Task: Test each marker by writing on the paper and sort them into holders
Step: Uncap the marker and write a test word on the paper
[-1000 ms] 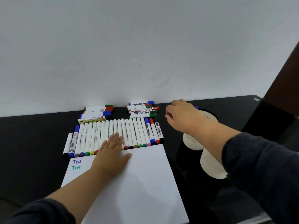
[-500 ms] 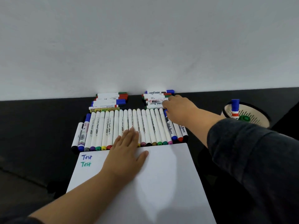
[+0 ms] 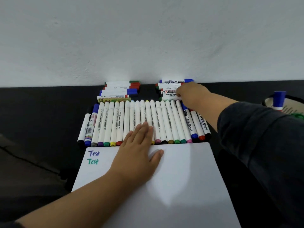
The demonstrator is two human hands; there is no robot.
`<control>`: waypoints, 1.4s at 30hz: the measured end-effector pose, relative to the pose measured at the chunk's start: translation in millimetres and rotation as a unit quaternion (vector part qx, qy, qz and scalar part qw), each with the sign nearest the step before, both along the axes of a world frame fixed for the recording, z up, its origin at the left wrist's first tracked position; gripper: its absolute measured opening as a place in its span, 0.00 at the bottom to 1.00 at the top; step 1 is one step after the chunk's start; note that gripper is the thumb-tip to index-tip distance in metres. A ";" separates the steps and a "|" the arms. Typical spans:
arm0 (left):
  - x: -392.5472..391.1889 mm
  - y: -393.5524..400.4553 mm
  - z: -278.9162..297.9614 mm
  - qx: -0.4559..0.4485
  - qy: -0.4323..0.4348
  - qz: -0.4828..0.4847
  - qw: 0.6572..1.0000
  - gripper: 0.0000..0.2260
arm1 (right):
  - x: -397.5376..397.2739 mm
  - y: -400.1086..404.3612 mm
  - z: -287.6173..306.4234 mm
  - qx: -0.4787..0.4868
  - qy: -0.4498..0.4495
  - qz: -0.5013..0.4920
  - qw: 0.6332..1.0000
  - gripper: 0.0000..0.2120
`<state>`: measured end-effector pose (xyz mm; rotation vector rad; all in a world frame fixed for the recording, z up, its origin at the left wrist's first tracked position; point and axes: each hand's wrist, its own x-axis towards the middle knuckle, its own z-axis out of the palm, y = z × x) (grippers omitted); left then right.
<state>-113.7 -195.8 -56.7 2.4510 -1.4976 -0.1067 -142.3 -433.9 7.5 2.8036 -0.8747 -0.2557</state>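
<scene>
Markers (image 3: 143,120) lie side by side in a long row on the dark bench (image 3: 41,112), just past the far edge of the paper (image 3: 181,178). Two small piles of fat markers sit at the back edge by the white wall (image 3: 148,38). The right hand (image 3: 190,96) reaches to the right pile (image 3: 169,89), and its fingers curl on a white marker there; I think it is grasping it, but the fingertips are hidden. The left hand (image 3: 141,152) lies flat and released, pressing the paper down, with its fingers over the row. A marker is likely light, hard and smooth, so it may roll or slip. Best to pinch it around the middle. The paper is thin and may slide, so it needs holding. A holder (image 3: 286,109) with a blue marker (image 3: 278,100) in it stands at the right edge of the bench. "Test" is written twice near the paper's far left corner.
</scene>
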 end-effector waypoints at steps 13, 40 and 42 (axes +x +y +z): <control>0.6 0.9 -1.7 0.013 -0.006 -0.003 1.000 0.31 | -5.9 -4.5 -1.0 -0.036 -0.051 0.055 0.997 0.17; -66.7 82.6 73.8 -0.154 0.331 0.133 0.921 0.14 | -83.0 194.7 56.6 0.536 -0.325 -0.128 0.768 0.02; -64.8 96.4 76.0 -0.164 0.363 0.159 0.903 0.11 | -83.2 211.1 56.0 0.564 -0.353 -0.142 0.733 0.04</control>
